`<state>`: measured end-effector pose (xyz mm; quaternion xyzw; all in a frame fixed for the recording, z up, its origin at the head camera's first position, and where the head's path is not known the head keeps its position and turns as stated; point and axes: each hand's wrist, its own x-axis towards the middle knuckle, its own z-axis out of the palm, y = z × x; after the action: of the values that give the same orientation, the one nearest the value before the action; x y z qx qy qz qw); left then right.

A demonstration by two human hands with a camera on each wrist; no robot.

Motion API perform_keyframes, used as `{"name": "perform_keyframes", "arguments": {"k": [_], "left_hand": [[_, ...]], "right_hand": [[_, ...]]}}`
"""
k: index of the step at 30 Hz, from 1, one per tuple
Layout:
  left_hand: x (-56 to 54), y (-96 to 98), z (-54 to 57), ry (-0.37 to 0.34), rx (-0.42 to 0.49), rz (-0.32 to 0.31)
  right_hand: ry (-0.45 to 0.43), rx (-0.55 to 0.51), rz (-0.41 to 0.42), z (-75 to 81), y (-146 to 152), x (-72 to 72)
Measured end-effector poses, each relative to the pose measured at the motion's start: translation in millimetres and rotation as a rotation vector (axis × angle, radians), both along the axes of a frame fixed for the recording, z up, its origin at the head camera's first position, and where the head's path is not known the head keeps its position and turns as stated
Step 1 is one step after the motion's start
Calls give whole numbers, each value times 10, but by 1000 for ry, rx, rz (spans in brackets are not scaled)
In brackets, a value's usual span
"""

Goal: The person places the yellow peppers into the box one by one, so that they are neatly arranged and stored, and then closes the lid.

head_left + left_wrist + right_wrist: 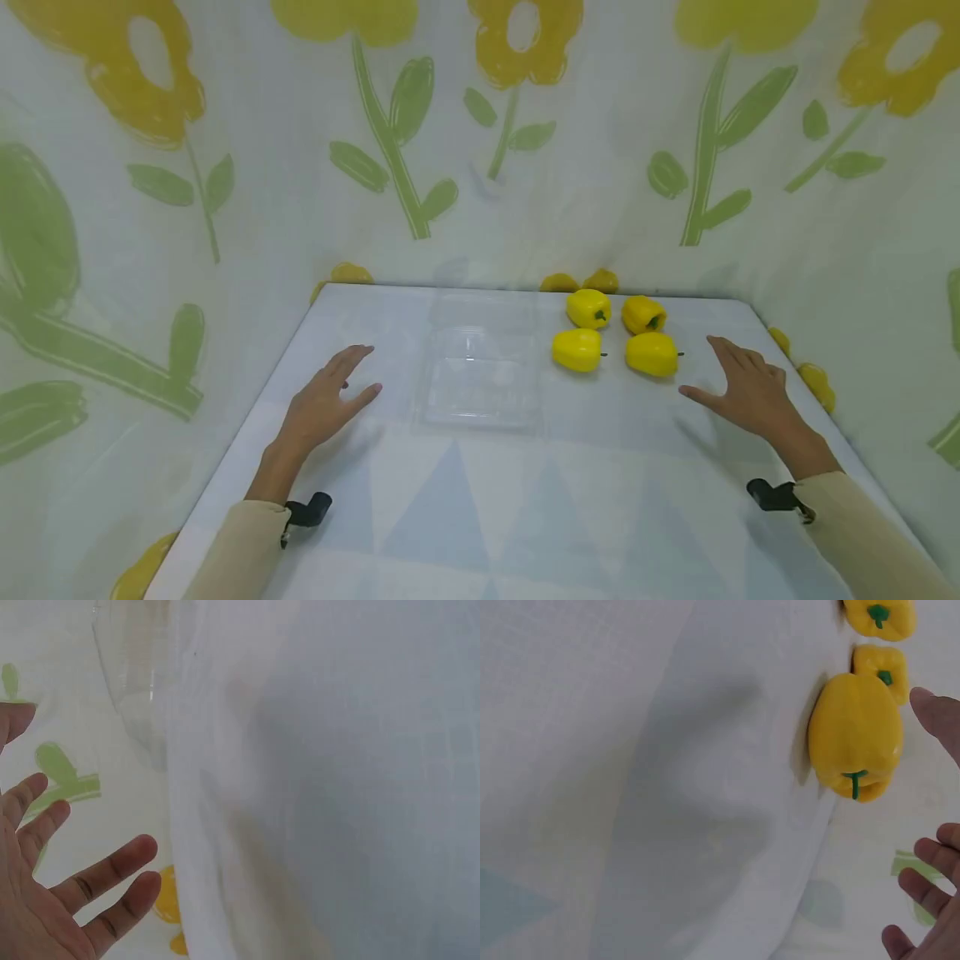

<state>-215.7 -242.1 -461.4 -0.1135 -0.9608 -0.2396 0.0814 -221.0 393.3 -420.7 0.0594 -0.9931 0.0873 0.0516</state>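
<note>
My left hand (321, 410) hovers over the left side of the table, fingers spread and nothing in it. To its right lies a clear plastic box (480, 414) with its lid (483, 308) folded back; the box's edge also shows in the left wrist view. Several yellow bell peppers with green stems, such as the front left one (577, 350), sit right of the box. Nearest my right hand (756, 393) is the front right pepper (651, 355). That hand is held apart from it with thumb and fingers spread. In the right wrist view a large pepper (855, 727) lies left of the fingers.
A white cloth with pale blue triangles covers the table (450, 508). Behind and beside it hangs a flower-printed curtain (585, 167), close along the table's back edge. Black wrist straps with small cameras sit at both sleeve cuffs.
</note>
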Motion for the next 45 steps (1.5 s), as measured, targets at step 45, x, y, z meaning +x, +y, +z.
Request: {"name": "perform_keyframes", "arguments": {"k": [45], "left_hand": [[-200, 546, -401, -38, 363, -236]], "right_hand": [[-61, -197, -55, -395, -263, -533]]}}
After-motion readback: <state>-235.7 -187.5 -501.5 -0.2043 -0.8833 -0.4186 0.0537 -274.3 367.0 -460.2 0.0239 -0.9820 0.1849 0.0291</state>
